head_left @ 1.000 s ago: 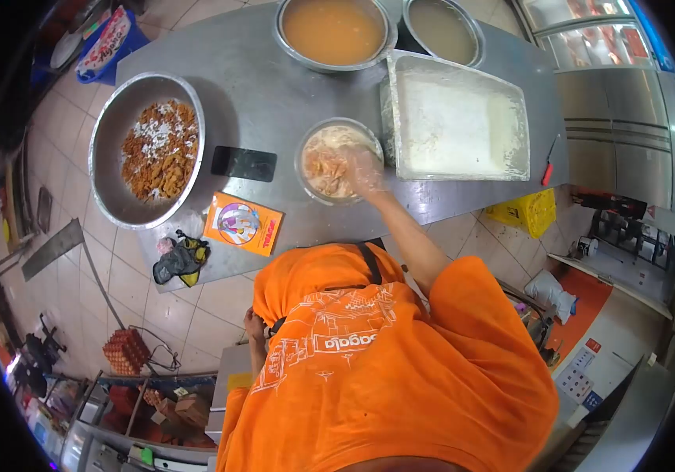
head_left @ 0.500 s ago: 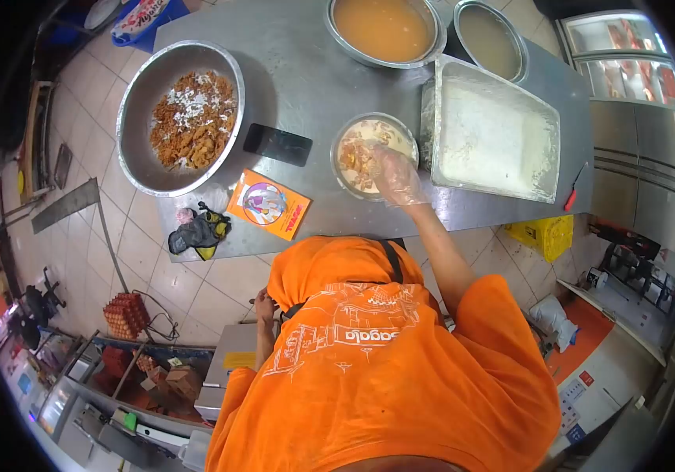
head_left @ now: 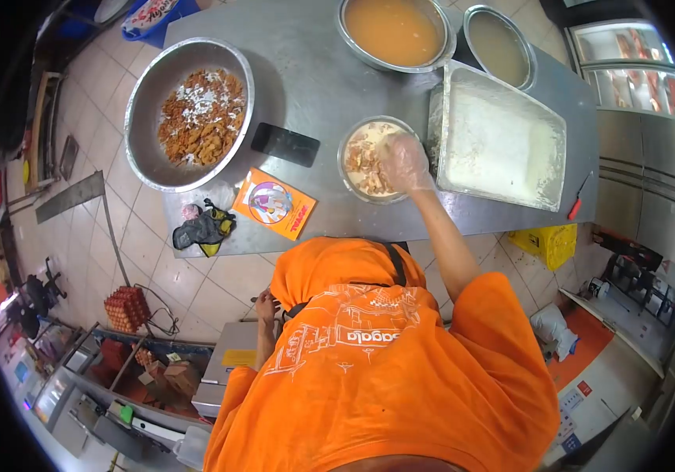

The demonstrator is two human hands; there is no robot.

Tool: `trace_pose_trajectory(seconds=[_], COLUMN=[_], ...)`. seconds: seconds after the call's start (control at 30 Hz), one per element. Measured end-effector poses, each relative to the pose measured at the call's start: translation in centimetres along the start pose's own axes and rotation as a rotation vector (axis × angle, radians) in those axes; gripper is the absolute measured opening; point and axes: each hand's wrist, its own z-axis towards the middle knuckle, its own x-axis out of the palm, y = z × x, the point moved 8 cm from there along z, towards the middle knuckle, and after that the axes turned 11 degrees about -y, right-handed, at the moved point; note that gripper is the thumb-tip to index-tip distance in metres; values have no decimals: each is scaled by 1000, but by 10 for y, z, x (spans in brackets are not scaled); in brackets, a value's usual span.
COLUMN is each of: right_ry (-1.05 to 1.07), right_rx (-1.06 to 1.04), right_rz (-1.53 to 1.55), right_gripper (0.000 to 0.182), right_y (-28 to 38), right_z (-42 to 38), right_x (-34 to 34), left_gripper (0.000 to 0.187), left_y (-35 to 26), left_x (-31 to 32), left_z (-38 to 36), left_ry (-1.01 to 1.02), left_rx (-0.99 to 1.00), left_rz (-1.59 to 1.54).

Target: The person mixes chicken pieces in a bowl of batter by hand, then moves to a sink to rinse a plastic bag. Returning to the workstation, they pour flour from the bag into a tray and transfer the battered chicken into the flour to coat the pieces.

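One plastic-covered right hand [head_left: 406, 163] reaches into the right side of a small metal bowl [head_left: 343, 167] on the table [head_left: 318, 90], the visible wet, pale-coated pieces [head_left: 363, 160] lying just left of its knuckles; fingertips hidden, can't tell if clenched or grasping any. Bowl is round, no long axis, right hand clearly nearer than left hand [head_left: 265, 304], which hangs low by the waist, well apart, grip unclear. White-dusted tray [head_left: 435, 122] sits just right of bowl, black phone [head_left: 285, 145] to its left.
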Motion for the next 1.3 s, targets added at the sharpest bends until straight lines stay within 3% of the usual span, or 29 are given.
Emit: trace_pose_trajectory(seconds=[0.07,0.13,0.17,0.2,0.27,0.43,0.63,0.7,0.73,0.8,0.83,0.9,0.93,1.0,1.13,1.2,1.3], right_ry=[-49,-52,144,143,376,281,426,248,255,27,33,-260,-255,66,73,220,280], right_rx=[-2,-108,-52,-53,43,-33,-39,-116,-117,-330,-330,-500,-500,-356,-346,-290,-267], right_rz=[-14,11,8,10,31,-194,-207,-98,-100,18,16,125,124,-63,-128,-152,-319], right_gripper=[24,36,49,49,53,47,38,32,32,20,20,15,15,16,18,22,25], right_y=[1,3,8,17,25,27,15,18,14,23,22,36,38,28,26,25,28], right_z=[7,13,17,22,18,11,13,9,2,-11,-21,-46,-54,-63,-61,-50,-38], right_x=[-6,6,15,13,32,50,60,43,40,18,16,-15,-19,4,17,29,38], left_gripper=[34,34,34,32,31,29,28,33,39,36,35,34,33,32,33,34,39], left_y=[3,20,18,16,18,19,17,20,21,17,13,12,11,10,-1,-9,12], left_x=[0,4,3,4,1,4,3,1,3,3,2,3,3,3,9,6,2], left_z=[3,17,18,19,20,26,20,19,18,12,6,4,4,5,7,5,26], left_ry=[13,30,27,27,18,42,-13,12,39,1,-21,-42,-60,-78,-20,-34,14], left_rx=[5,-5,-2,-4,-9,3,-28,-40,-45,-57,-61,-68,-48,-31,-11,17,24], left_rz=[77,-51,-51,-39,-29,-27,-58,-61,-62,-73,-45,-16,-25,-30,-38,-41,-65])
